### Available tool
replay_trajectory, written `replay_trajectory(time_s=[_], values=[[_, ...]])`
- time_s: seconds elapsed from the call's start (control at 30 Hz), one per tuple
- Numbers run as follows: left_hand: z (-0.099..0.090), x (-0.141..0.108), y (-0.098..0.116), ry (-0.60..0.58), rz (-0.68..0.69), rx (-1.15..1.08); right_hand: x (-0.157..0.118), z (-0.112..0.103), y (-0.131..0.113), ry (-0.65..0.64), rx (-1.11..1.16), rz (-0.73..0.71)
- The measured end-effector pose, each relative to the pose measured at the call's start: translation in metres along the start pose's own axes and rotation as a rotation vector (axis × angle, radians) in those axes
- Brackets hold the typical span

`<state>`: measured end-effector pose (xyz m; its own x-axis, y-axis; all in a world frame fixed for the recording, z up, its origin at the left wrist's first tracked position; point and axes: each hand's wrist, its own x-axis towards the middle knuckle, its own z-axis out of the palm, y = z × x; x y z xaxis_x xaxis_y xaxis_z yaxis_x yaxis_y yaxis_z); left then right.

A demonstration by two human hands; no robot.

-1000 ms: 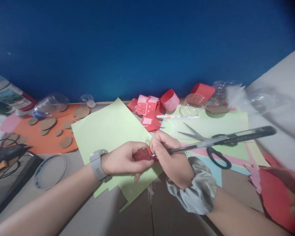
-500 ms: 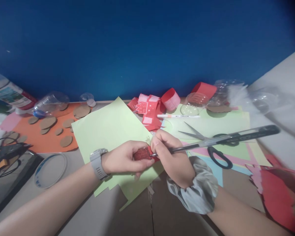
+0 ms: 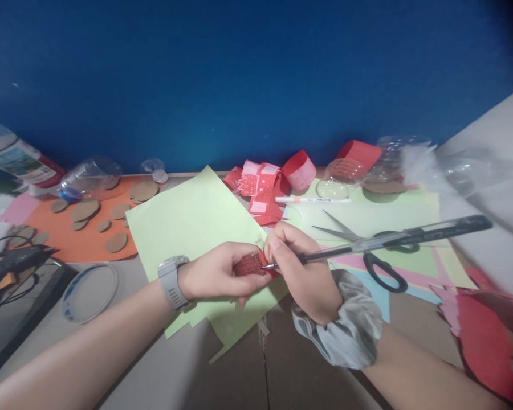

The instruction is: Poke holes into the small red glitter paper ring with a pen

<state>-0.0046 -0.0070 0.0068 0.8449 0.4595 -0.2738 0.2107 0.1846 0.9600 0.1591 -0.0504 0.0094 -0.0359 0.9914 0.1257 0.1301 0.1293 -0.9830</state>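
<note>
My left hand [image 3: 218,273], with a grey watch on its wrist, is closed around a small red piece [image 3: 248,265] covered in a dark crosshatch pattern. Thumb and fingers hide part of that piece, and what it is made of I cannot tell. A black pen [image 3: 367,245] is gripped in my right hand [image 3: 301,273], its tip touching or very close to the patterned surface. The pen slants up to the right. Under both hands lies a light green paper sheet [image 3: 183,222] with a cut lower edge. A grey scrunchie [image 3: 342,324] circles my right wrist.
Scissors [image 3: 385,273] lie partly open on coloured paper at right. A white marker [image 3: 312,200], red paper pieces [image 3: 267,188] and clear plastic cups [image 3: 342,176] stand near the blue wall. Cardboard discs [image 3: 85,210] rest on orange paper, beside a clear ring-shaped lid [image 3: 89,293].
The whole view has shifted slightly. Both hands keep nearly the same hold, and the pen tip stays at the red piece.
</note>
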Motion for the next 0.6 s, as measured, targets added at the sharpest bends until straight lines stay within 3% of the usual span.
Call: replay_trajectory(time_s=[0.4, 0.6], values=[[0.0014, 0.0007, 0.0015, 0.0, 0.001, -0.049, -0.0011, 0.0007, -0.0006, 0.03, 0.023, -0.027], [0.0028, 0.0019, 0.0007, 0.054, 0.003, -0.092, -0.0026, 0.001, 0.0011, 0.103, 0.042, -0.059]])
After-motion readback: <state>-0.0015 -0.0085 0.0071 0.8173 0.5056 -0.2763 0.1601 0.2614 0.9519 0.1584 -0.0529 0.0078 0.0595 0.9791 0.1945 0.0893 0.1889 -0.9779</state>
